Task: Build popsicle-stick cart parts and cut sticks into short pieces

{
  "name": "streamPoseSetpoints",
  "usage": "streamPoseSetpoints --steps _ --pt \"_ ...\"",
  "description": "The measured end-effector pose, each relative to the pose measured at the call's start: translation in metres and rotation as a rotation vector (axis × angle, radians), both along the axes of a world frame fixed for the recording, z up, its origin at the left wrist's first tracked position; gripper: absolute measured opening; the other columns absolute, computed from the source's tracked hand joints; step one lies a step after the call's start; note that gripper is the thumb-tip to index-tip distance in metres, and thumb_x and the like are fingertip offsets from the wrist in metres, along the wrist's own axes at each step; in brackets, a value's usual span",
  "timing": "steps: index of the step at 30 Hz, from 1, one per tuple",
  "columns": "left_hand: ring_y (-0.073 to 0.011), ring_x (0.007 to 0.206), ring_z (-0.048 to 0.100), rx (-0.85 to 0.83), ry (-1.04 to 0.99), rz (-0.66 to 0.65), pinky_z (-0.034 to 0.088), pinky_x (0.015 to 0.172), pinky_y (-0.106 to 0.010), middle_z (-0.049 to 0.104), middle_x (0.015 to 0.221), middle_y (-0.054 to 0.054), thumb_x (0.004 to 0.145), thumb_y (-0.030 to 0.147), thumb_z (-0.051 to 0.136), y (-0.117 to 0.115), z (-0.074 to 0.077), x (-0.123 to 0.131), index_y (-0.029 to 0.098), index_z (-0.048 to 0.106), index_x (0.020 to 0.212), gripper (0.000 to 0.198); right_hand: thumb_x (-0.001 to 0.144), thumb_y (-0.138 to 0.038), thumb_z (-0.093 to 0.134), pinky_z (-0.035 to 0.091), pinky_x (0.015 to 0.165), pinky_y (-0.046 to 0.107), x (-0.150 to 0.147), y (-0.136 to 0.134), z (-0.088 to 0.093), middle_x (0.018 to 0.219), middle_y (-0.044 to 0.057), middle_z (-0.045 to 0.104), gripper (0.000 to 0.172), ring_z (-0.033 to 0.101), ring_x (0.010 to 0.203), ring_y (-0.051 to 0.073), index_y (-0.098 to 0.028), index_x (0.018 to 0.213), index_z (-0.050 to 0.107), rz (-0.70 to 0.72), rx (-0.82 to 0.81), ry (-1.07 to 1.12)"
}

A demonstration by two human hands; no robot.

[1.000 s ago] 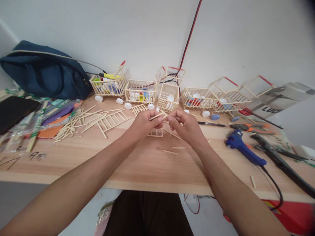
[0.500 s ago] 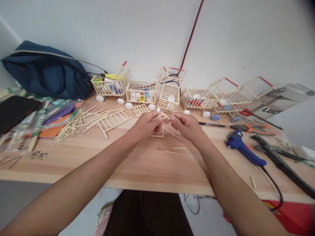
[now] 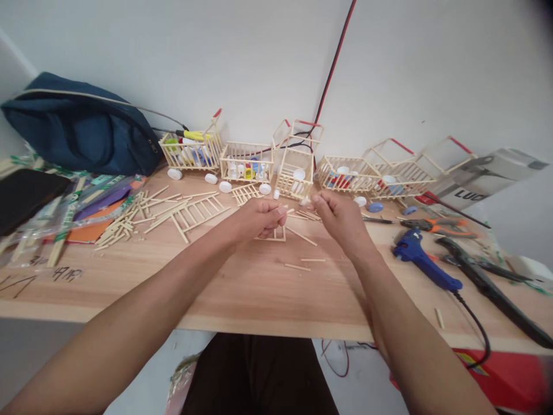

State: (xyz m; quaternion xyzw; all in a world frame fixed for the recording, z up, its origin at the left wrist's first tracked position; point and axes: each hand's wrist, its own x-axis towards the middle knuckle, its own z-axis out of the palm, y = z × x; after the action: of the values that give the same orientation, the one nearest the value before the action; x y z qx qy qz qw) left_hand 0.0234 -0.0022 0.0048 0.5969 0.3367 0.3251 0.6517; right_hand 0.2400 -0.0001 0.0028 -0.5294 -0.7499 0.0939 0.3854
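Observation:
My left hand is closed in a pinch, with the pale tip of a thin wooden stick showing at its thumb and fingertips. It hovers over a small stick frame on the table, partly hiding it. My right hand is apart to the right, fingers curled and pinched together; whatever they hold is hidden or too small to name. Behind the hands stands a small cart made of sticks, with white caps inside. Several loose sticks lie between and in front of my hands.
More stick carts line the wall. At left are a ladder-like stick panel, a stick pile, a phone-like black object and a blue bag. A blue glue gun and pliers lie at right.
My hands have come apart; the right hand moved rightward from the left. Sticks that met between the fingertips no longer meet there. The left hand stays nearly in place.

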Motion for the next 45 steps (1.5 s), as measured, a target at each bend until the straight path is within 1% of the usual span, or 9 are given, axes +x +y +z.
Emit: streamPoseSetpoints --steps 4,14,18,22,25,30,35,38,45 --pt "-0.0064 0.043 0.031 0.094 0.049 0.027 0.026 0.046 -0.022 0.033 0.048 0.007 0.084 0.046 0.060 0.000 0.004 -0.004 0.016 0.056 0.068 0.035 0.092 -0.052 0.047 0.026 0.052 0.027 0.017 0.007 0.001 0.050 -0.003 0.038 0.040 0.035 0.050 0.013 -0.021 0.067 0.055 -0.110 0.022 0.165" --pt "-0.0139 0.060 0.050 0.535 0.522 0.001 0.033 0.061 -0.026 0.055 0.060 0.001 0.088 0.027 0.050 -0.017 -0.008 0.017 0.017 0.054 0.063 0.027 0.088 -0.065 0.046 0.026 0.049 0.025 -0.002 0.001 0.001 0.049 -0.006 0.042 0.047 0.034 0.046 0.010 -0.020 0.076 0.054 0.160 -0.231 0.311" --pt "-0.0173 0.074 0.054 0.735 0.610 0.048 0.036 0.068 -0.028 0.062 0.077 -0.004 0.091 0.026 0.047 -0.023 -0.018 0.020 0.017 0.064 0.073 0.026 0.088 -0.066 0.044 0.031 0.054 0.026 -0.004 0.002 -0.001 0.049 -0.006 0.045 0.050 0.038 0.047 0.010 -0.019 0.076 0.055 0.176 -0.253 0.268" --pt "-0.0180 0.075 0.054 0.788 0.721 0.034 0.036 0.067 -0.028 0.060 0.081 -0.005 0.093 0.029 0.045 -0.029 -0.020 0.023 0.019 0.071 0.083 0.029 0.088 -0.067 0.042 0.031 0.054 0.026 -0.006 0.002 -0.003 0.048 -0.006 0.047 0.052 0.039 0.047 0.010 -0.019 0.077 0.055 0.173 -0.293 0.272" --pt "-0.0181 0.076 0.055 0.787 0.721 0.065 0.036 0.067 -0.028 0.059 0.081 -0.005 0.094 0.030 0.044 -0.028 -0.016 0.024 0.019 0.070 0.084 0.031 0.088 -0.068 0.042 0.032 0.054 0.026 -0.008 0.001 -0.002 0.049 -0.005 0.048 0.052 0.039 0.047 0.010 -0.019 0.077 0.055 0.189 -0.314 0.292" --pt "-0.0152 0.066 0.053 0.715 0.538 0.283 0.037 0.068 -0.027 0.058 0.065 -0.001 0.096 0.032 0.038 -0.016 -0.005 0.014 0.018 0.056 0.064 0.039 0.089 -0.066 0.041 0.032 0.054 0.025 -0.009 -0.001 0.001 0.048 -0.006 0.047 0.051 0.038 0.047 0.010 -0.019 0.077 0.055 0.219 -0.328 0.279" --pt "-0.0129 0.060 0.053 0.441 0.238 0.295 0.040 0.064 -0.025 0.062 0.062 0.001 0.093 0.032 0.046 -0.007 0.002 0.006 0.019 0.053 0.078 0.021 0.092 -0.058 0.044 0.032 0.054 0.025 -0.010 -0.005 0.003 0.048 -0.006 0.045 0.044 0.038 0.047 0.010 -0.019 0.077 0.056 0.242 -0.331 0.249" --pt "-0.0116 0.062 0.053 0.339 0.112 0.262 0.039 0.063 -0.024 0.067 0.069 -0.001 0.088 0.033 0.055 -0.006 0.003 0.006 0.017 0.057 0.081 0.018 0.094 -0.053 0.044 0.031 0.054 0.025 -0.011 -0.008 0.004 0.050 -0.006 0.046 0.040 0.038 0.048 0.009 -0.019 0.078 0.056 0.240 -0.311 0.244" --pt "-0.0105 0.067 0.051 0.258 0.005 0.373 0.039 0.066 -0.025 0.068 0.077 -0.001 0.077 0.041 0.069 -0.004 -0.002 0.005 0.017 0.075 0.083 0.026 0.095 -0.047 0.045 0.030 0.052 0.025 -0.017 -0.014 0.008 0.049 -0.006 0.047 0.036 0.038 0.045 0.009 -0.020 0.071 0.051 0.185 -0.261 0.194"
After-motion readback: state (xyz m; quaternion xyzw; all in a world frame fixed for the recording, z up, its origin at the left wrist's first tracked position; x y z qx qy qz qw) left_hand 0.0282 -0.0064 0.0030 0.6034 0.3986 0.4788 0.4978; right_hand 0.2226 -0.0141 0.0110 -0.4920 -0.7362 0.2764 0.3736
